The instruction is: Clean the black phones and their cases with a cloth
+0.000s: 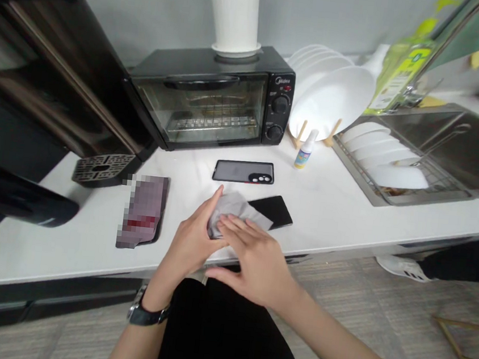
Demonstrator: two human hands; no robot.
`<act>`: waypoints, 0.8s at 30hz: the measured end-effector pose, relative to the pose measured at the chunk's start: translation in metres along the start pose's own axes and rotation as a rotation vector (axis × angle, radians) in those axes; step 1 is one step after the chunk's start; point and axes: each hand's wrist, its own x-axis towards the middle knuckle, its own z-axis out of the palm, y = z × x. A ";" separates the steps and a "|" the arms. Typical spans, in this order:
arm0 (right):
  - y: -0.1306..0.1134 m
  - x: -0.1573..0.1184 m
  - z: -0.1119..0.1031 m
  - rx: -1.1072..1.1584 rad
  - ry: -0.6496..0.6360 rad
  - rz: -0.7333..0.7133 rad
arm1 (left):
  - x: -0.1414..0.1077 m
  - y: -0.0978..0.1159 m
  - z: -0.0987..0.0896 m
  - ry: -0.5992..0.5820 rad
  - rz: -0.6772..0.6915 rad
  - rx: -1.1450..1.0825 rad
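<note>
A thin, creased grey cloth (237, 204) is between my hands above the counter's front edge. My left hand (190, 243), wearing a black-strapped watch (146, 309), curls round the cloth's left side. My right hand (254, 258) lies over the cloth with its fingers stretched out and its thumb apart. Part of a black smartphone (274, 210) sticks out to the right from behind the cloth; its other end is hidden. Just beyond is a phone case (238, 171) with a black rim and a camera cutout. Farther right, a small spray bottle (304, 152) stands upright.
Another phone (146, 209), partly pixelated, lies at left by a black machine with a drip tray (102, 168). Behind stand a toaster oven (208, 107) and racked white plates (333, 101). A sink (475, 136) with a dish rack is at right. Someone's shoe (401, 268) shows below.
</note>
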 end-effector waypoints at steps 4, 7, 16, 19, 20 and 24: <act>0.037 -0.014 -0.029 -0.181 0.056 0.127 | 0.000 0.001 0.003 0.012 0.022 -0.038; 0.027 -0.002 -0.012 -0.189 0.119 0.180 | 0.001 0.001 0.004 0.016 0.032 -0.020; 0.037 -0.018 -0.033 -0.118 -0.032 0.055 | -0.001 0.005 0.002 0.000 0.010 0.023; 0.041 -0.016 -0.034 -0.239 0.042 0.141 | -0.001 0.004 0.003 -0.001 0.039 0.019; 0.034 -0.011 -0.026 -0.224 0.047 0.117 | -0.001 0.004 0.003 -0.005 0.039 0.025; 0.004 0.004 0.001 -0.045 -0.047 -0.086 | -0.002 0.001 0.002 -0.022 0.027 0.057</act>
